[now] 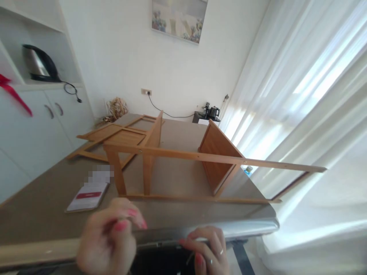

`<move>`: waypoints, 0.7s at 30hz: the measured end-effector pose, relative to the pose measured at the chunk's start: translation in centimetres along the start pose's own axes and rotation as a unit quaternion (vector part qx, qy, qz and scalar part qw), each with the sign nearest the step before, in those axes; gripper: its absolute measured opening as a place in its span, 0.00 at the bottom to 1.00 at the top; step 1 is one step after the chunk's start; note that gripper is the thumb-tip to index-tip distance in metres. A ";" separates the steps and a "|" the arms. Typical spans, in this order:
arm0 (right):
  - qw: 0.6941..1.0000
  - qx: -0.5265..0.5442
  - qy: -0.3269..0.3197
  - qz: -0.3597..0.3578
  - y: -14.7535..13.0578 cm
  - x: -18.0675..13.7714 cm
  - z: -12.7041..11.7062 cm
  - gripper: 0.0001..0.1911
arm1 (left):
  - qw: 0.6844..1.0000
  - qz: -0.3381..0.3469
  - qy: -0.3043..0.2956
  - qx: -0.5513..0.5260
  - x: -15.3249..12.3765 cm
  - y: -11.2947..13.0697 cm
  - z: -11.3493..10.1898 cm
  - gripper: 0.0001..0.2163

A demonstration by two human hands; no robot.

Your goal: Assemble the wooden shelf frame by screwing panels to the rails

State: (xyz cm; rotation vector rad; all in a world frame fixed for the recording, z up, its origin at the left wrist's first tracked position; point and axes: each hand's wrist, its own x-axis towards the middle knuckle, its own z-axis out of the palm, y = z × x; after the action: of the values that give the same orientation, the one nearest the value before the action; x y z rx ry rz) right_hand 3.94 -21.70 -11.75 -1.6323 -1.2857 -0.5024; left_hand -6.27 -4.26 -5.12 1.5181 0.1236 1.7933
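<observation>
My left hand [110, 240] hovers at the near edge of the brown table [177, 137], its fingers curled and pinched together; anything between them is too small to make out. My right hand [208, 250] sits just below the table's metal front rim, fingers bent around a thin dark pin or screw. Just beyond both hands lies a partly assembled wooden shelf frame [172, 164] on its side, with long rails reaching right past the table edge and an upright side panel [218, 156].
A white booklet with a red stripe [87, 196] lies left of the frame. More wooden parts [111, 133] lie at the far left of the table. White cupboards with a kettle [38, 63] stand at left, sheer curtains [301, 114] at right.
</observation>
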 end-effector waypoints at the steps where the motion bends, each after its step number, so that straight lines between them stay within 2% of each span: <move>1: 0.999 0.000 0.012 0.044 0.1 -0.5 -1.2 0.15 | 0.996 -0.048 -0.071 -0.022 -3.0 0.6 1.3 0.06; 2: 0.996 0.004 0.022 0.089 0.2 -1.0 -2.5 0.15 | 0.985 -0.112 -0.127 -0.041 -5.7 1.1 2.6 0.05; 3: 0.991 0.010 0.026 0.130 0.3 -1.4 -3.7 0.15 | 0.972 -0.159 -0.158 -0.065 -8.0 1.5 3.9 0.05; 5: 0.984 0.018 0.025 0.174 0.6 -2.1 -6.1 0.16 | 0.934 -0.234 -0.249 -0.107 -11.2 1.9 6.2 0.06; 7: 0.983 0.006 0.022 0.182 1.2 -2.5 -8.0 0.16 | 0.909 -0.248 -0.313 -0.123 -12.7 1.9 8.1 0.06; 10: 0.985 -0.025 0.030 0.169 2.4 -2.9 -9.7 0.14 | 0.901 -0.215 -0.363 -0.102 -13.2 1.4 9.9 0.04; 13: 0.988 -0.058 0.025 0.140 3.8 -3.2 -10.4 0.13 | 0.897 -0.201 -0.385 -0.082 -13.3 0.5 10.7 0.06; 17: 0.983 -0.149 0.015 0.106 7.6 -1.9 -11.1 0.10 | 0.909 -0.242 -0.339 -0.035 -13.5 -0.4 10.7 0.15; 19: 0.971 -0.197 0.021 0.134 10.5 0.1 -11.7 0.10 | 0.903 -0.278 -0.326 -0.024 -13.5 -0.7 10.5 0.16; 21: 0.945 -0.276 -0.030 0.171 13.5 2.7 -12.0 0.13 | 0.892 -0.310 -0.328 -0.010 -13.4 -1.0 10.3 0.17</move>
State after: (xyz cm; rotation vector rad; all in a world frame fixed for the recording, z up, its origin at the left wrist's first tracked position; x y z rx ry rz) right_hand 19.87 -30.41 -10.02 -2.3005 -0.9103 -0.6358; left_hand 3.17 -15.61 -13.41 1.7348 0.2209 0.7335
